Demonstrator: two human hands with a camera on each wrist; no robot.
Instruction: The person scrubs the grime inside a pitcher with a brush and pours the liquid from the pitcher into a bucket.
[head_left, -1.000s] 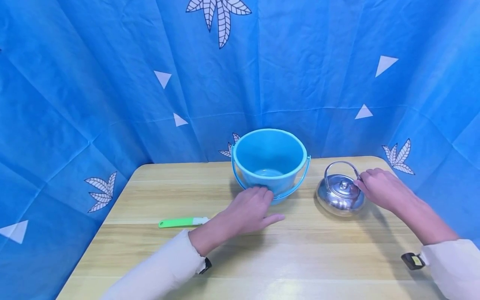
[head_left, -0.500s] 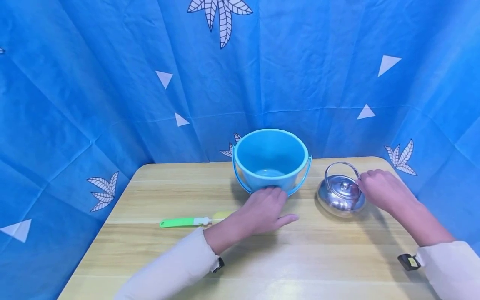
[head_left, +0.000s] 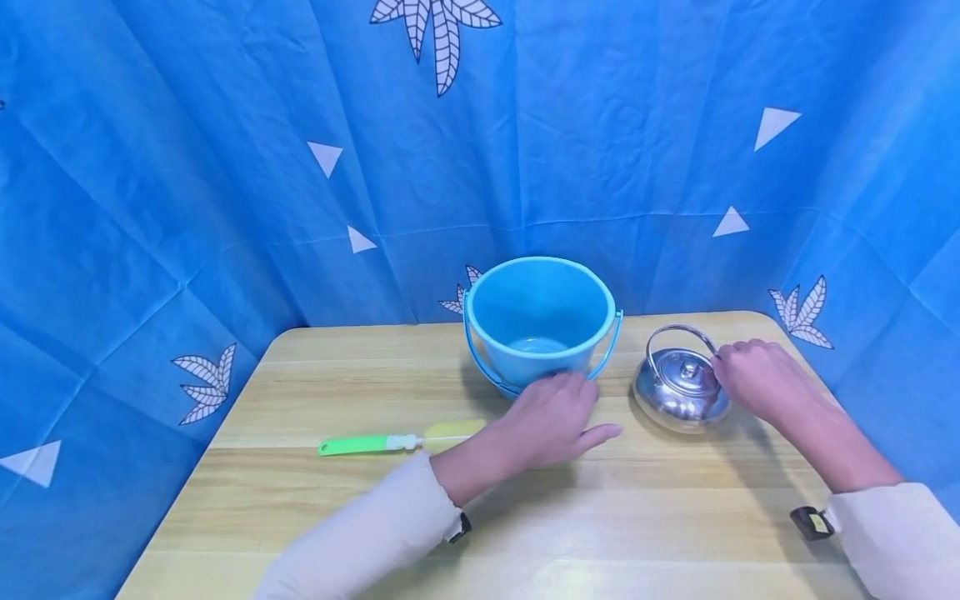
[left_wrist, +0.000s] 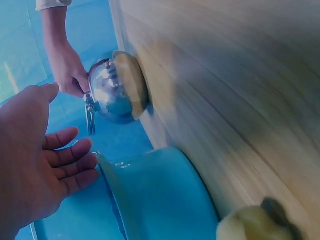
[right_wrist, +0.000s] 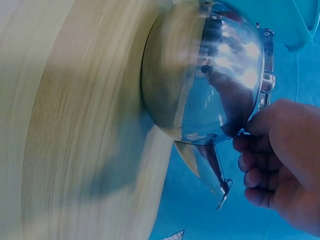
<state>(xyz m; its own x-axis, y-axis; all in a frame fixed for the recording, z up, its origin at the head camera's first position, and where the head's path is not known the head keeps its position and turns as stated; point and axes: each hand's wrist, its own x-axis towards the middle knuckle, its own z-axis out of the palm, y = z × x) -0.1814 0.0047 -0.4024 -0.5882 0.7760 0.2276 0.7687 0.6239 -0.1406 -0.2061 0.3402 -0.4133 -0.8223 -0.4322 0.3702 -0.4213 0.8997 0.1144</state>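
Observation:
A stainless steel kettle stands on the right of the table, its arched handle raised. My right hand pinches the handle near its right base, and in the right wrist view the curled fingers sit at the lid's edge above the spout. My left hand is in front of the light blue bucket, overlapping its lower wall. In the left wrist view its fingers are loosely bent, with nothing in the palm, close beside the bucket rim.
Left of the bucket lies a spatula with a green handle and a yellow blade, partly behind the left wrist. The wooden table backs onto a blue patterned curtain. The bucket's handle hangs down at its front.
My left hand has moved to the right along the bucket's front, uncovering more of the spatula's yellow blade. The right hand and the kettle have stayed almost in place.

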